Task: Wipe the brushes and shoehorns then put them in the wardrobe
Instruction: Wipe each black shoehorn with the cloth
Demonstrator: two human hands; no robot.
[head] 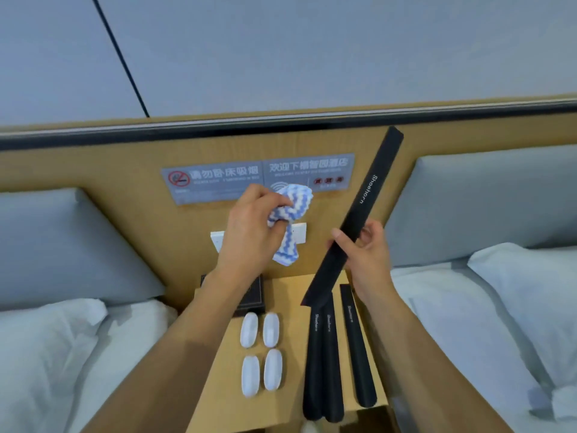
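My right hand [363, 254] grips a long black shoehorn [371, 195] near its middle and holds it tilted, upper end toward the headboard. My left hand [249, 232] holds a bunched blue-and-white zigzag cloth [292, 214] just left of the shoehorn, not touching it. Three more black shoehorns [331, 360] lie side by side on the wooden bedside table [293, 370]. Several white oval brushes [260, 351] lie in two rows to their left.
A dark box [254, 295] stands at the back of the table, partly hidden by my left forearm. White beds with grey pillows flank the table. A grey sign [218, 179] and a white wall switch [218, 240] are on the wooden headboard.
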